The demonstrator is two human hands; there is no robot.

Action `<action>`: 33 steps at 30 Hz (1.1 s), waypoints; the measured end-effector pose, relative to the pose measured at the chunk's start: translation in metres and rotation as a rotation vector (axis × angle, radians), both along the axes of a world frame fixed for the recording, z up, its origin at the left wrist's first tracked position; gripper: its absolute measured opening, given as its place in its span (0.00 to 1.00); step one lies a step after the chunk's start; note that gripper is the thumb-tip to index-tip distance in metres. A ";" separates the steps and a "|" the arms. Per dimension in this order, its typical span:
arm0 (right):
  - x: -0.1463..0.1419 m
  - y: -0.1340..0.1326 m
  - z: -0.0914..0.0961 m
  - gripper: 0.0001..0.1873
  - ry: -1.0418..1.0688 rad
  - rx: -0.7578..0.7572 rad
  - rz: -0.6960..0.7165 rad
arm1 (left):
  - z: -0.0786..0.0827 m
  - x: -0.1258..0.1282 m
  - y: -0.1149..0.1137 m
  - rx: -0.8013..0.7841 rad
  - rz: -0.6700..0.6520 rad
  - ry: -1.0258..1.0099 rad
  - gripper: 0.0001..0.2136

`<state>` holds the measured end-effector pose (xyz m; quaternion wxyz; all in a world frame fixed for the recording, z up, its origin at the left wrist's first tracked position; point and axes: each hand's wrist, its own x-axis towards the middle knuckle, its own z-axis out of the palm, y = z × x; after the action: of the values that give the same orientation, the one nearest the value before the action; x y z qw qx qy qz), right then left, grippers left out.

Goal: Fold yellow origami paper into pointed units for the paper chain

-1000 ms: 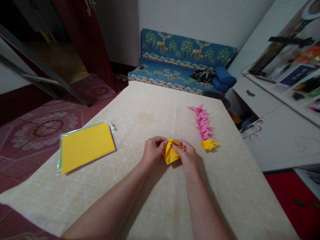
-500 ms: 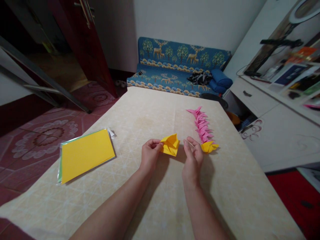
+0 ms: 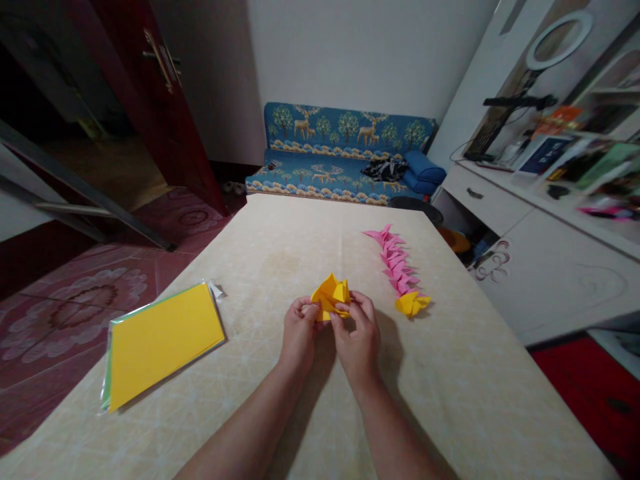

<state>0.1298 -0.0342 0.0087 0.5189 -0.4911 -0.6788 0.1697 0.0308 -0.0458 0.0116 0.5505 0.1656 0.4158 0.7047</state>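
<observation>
Both hands hold a partly folded piece of yellow origami paper (image 3: 330, 292) a little above the table. My left hand (image 3: 299, 327) pinches its left side between thumb and fingers. On the lower right edge, the thumb and fingers of my right hand (image 3: 361, 333) are closed on the same paper, and its flaps stand up between the hands. To the right lies a folded yellow paper piece (image 3: 413, 304), touching the near end of a row of pink folded paper pieces (image 3: 397, 263).
A stack of yellow sheets (image 3: 167, 340) in a clear sleeve, with green beneath, lies at the table's left. The table (image 3: 270, 440) has a pale patterned cover. Beyond it stands a blue bench (image 3: 320, 160); a white cabinet (image 3: 555, 267) is at the right.
My right hand has moved left and taken hold of the yellow origami paper, which it was apart from before. The paper has turned a little. The camera view has tilted up slightly.
</observation>
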 end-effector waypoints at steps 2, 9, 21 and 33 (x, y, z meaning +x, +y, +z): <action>0.001 0.002 -0.002 0.05 0.032 -0.017 -0.002 | 0.001 0.001 -0.001 0.039 -0.034 -0.034 0.08; 0.003 0.005 -0.004 0.03 0.192 -0.143 0.034 | 0.003 0.000 -0.001 0.084 -0.082 -0.079 0.11; 0.006 0.010 -0.012 0.09 0.378 -0.348 0.047 | 0.001 0.000 0.000 0.081 -0.081 -0.065 0.11; 0.002 0.008 -0.005 0.13 0.643 -0.407 0.010 | -0.003 0.000 0.002 0.094 -0.085 -0.093 0.09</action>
<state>0.1317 -0.0262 0.0042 0.5963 -0.5024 -0.4362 0.4491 0.0307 -0.0441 0.0090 0.5906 0.1758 0.3489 0.7061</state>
